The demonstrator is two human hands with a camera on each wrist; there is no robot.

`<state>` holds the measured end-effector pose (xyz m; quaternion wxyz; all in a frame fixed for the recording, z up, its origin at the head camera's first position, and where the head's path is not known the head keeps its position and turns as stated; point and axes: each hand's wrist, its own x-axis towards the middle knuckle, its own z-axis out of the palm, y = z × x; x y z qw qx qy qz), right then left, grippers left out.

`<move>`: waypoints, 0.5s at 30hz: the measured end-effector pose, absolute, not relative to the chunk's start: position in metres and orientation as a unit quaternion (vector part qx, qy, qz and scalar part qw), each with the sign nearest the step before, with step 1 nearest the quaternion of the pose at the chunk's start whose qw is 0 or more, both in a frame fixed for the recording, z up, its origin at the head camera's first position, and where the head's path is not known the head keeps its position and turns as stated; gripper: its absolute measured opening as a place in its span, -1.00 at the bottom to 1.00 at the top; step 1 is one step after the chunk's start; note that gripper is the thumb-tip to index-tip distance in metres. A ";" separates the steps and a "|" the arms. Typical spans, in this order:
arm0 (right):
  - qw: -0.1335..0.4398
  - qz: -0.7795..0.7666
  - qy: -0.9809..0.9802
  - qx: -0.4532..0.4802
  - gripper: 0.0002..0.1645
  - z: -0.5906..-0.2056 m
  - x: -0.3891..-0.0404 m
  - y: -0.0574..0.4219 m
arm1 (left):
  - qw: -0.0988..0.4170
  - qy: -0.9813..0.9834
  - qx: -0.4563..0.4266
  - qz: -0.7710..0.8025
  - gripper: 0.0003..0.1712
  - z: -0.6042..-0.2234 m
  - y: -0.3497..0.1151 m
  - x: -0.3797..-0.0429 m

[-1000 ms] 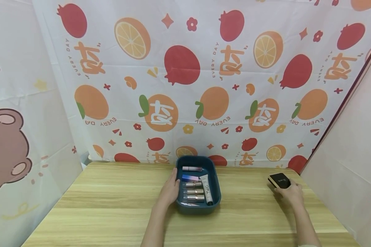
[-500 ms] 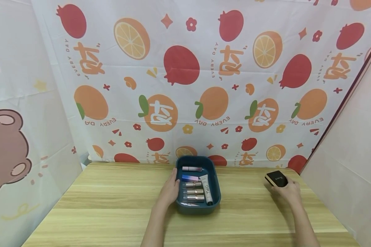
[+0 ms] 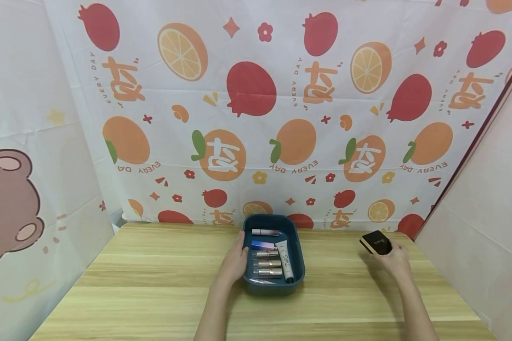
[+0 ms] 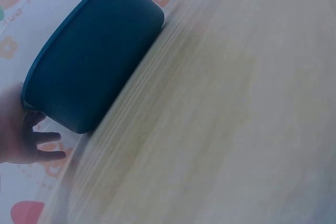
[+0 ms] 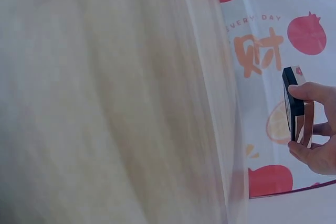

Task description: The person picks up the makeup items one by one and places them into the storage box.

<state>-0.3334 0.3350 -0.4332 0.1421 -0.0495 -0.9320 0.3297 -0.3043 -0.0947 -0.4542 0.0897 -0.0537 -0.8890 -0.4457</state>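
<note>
A dark blue bin point(image 3: 299, 255) stands on the table at the middle. My left hand point(image 3: 233, 260) rests at its left side, thumb by the rim; in the left wrist view its fingers point(image 4: 50, 137) are straight and spread beside the bin's wall. Inside lie a lip gloss tube point(image 3: 265, 232), a blue-and-pink tube point(image 3: 262, 245), several clear-and-gold lipstick tubes point(image 3: 268, 263) and a white squeeze tube point(image 3: 285, 260) marked TWG. Over the table's right side, my right hand point(image 3: 396, 260) grips a black square compact point(image 3: 376, 242) with a gold edge, tilted, between thumb and fingers.
The wood-grain table point(image 3: 153, 274) ends at the back against a fruit-printed curtain point(image 3: 256, 142), close behind the bin. A pale sheet with a bear print point(image 3: 8, 203) hangs at the left, and a white panel point(image 3: 486, 227) stands along the right.
My right hand has shifted left and slightly toward the back, carrying the compact with it. The left hand and the bin have stayed in place.
</note>
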 end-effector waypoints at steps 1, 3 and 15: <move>0.142 0.330 -0.932 -0.050 -0.04 -0.433 -0.333 0.334 | 0.092 -0.890 -0.056 -0.444 -0.42 -0.454 -0.095 -0.304; 0.140 0.328 -0.933 -0.049 -0.04 -0.432 -0.333 0.333 | 0.094 -0.890 -0.058 -0.443 -0.42 -0.455 -0.094 -0.305; 0.146 0.323 -0.935 -0.028 -0.09 -0.425 -0.332 0.324 | 0.083 -0.885 -0.051 -0.455 -0.43 -0.454 -0.095 -0.303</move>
